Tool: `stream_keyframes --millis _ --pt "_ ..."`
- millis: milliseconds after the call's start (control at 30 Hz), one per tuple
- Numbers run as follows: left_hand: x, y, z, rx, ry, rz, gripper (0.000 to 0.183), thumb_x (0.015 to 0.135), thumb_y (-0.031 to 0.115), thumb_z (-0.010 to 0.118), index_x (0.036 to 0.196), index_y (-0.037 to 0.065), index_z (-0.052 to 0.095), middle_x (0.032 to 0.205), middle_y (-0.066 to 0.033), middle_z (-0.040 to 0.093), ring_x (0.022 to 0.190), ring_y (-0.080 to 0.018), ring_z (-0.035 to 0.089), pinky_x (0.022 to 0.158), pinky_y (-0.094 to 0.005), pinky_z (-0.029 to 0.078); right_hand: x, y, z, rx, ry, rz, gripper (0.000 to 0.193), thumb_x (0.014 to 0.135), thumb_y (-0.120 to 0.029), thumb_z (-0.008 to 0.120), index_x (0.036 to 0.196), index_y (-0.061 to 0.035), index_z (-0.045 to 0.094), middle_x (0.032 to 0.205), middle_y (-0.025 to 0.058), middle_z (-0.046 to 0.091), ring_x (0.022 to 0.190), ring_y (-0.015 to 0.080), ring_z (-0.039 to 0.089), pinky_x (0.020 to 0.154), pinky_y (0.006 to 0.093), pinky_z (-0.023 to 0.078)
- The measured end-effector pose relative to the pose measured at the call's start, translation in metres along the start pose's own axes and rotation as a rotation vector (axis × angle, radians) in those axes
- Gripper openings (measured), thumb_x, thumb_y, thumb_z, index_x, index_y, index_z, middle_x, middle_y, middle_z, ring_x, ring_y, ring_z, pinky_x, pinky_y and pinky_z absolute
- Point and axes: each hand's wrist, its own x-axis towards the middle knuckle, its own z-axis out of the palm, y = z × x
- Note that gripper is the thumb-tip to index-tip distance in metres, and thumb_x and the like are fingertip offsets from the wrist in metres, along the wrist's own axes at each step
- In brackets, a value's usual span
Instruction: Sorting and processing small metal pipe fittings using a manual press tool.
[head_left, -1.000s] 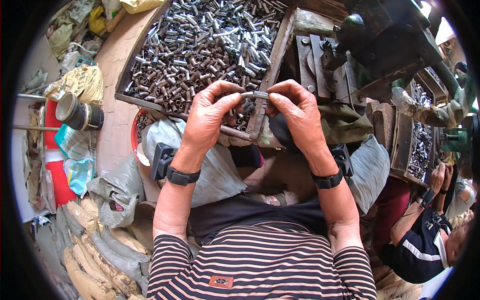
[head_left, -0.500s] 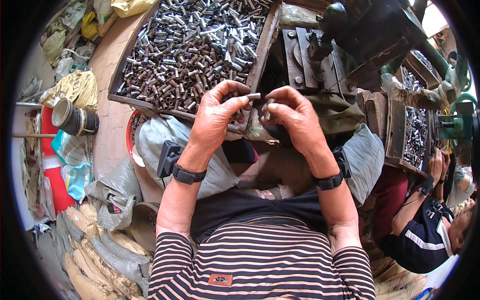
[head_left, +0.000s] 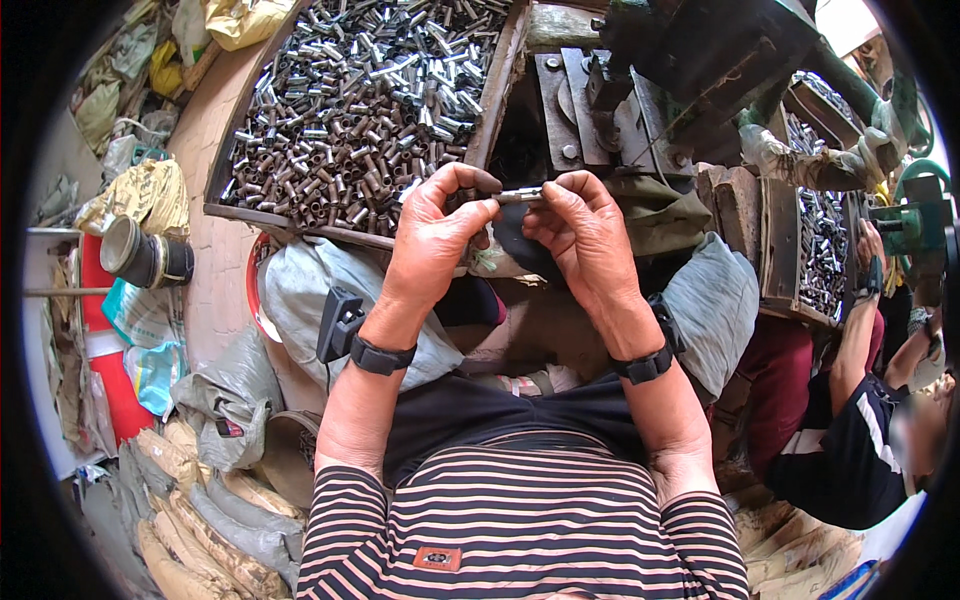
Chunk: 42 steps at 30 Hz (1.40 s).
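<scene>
Between my two hands, above the front edge of a wooden tray, a short shiny metal tube [head_left: 519, 195] lies level. My left hand [head_left: 440, 230] pinches its left end between thumb and forefinger. At the other end, the thumb and fingertips of my right hand [head_left: 582, 235] are closed on it. Whether this is one piece or two set end to end is too small to tell. Just beyond my left hand, the wooden tray [head_left: 300, 222] holds a heap of loose metal tubes [head_left: 370, 110], some silver and some brownish.
A dark metal press [head_left: 700, 70] with bolted plates stands ahead to the right. Beyond it, a co-worker [head_left: 850, 440] reaches to another box of tubes [head_left: 822, 250]. Filled sacks [head_left: 200, 520] lie at lower left, near a grey plastic bag [head_left: 235, 400].
My right hand has turned and come in against the right end of the tube in my left hand. The view has shifted slightly. The co-worker's arm has stretched forward.
</scene>
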Motion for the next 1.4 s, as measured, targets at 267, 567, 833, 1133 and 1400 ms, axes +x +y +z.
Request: stream_keyframes --millis 267,567,833,1133,1400 --pt "0.005 -0.003 0.005 0.722 -0.056 0.584 0.014 0.084 0.001 0.060 0.098 0.003 0.060 0.083 0.0011 0.058 0.063 -0.0021 0.051 0.054 -0.0186 0.041 0.000 -0.004 -0.015 -0.010 -0.128 0.100 0.013 0.088 -0.011 0.065 0.092 -0.0053 0.053 0.081 0.0036 0.060 0.069 0.0134 0.063 0.065 0.0270 0.055" --pt "0.004 -0.011 0.013 -0.195 -0.174 -0.139 0.025 0.094 0.016 0.055 0.115 0.002 0.055 0.091 -0.0039 0.063 0.077 -0.0093 0.063 0.061 -0.0216 0.054 0.000 -0.012 -0.019 -0.138 -0.159 0.087 0.012 0.088 -0.010 0.064 0.091 -0.0055 0.053 0.077 0.0032 0.059 0.068 0.0103 0.060 0.059 0.0234 0.052" --pt "0.011 -0.020 0.010 -0.317 -0.112 -0.203 0.033 0.099 0.027 0.043 0.116 0.002 0.055 0.093 -0.0087 0.066 0.079 -0.0147 0.066 0.063 -0.0263 0.055 0.001 -0.014 -0.023 -0.121 -0.101 0.041 0.012 0.088 -0.009 0.064 0.091 -0.0047 0.053 0.076 0.0029 0.058 0.067 0.0099 0.059 0.059 0.0236 0.052" --pt "0.019 -0.022 0.019 -0.368 -0.014 -0.206 0.022 0.096 0.020 0.051 0.109 0.004 0.058 0.089 -0.0079 0.065 0.075 -0.0149 0.065 0.061 -0.0276 0.055 0.003 -0.021 -0.025 -0.162 -0.082 0.004 0.013 0.087 -0.010 0.064 0.090 -0.0048 0.053 0.075 0.0027 0.059 0.064 0.0103 0.058 0.058 0.0235 0.050" --pt "0.023 -0.023 0.054 -0.193 -0.082 -0.197 0.015 0.092 0.016 0.058 0.103 0.006 0.059 0.091 -0.0020 0.063 0.075 -0.0124 0.063 0.065 -0.0258 0.053 0.001 -0.033 -0.035 -0.547 -0.026 -0.180 0.010 0.087 -0.010 0.063 0.088 -0.0044 0.055 0.077 0.0010 0.059 0.064 0.0077 0.056 0.058 0.0222 0.047"
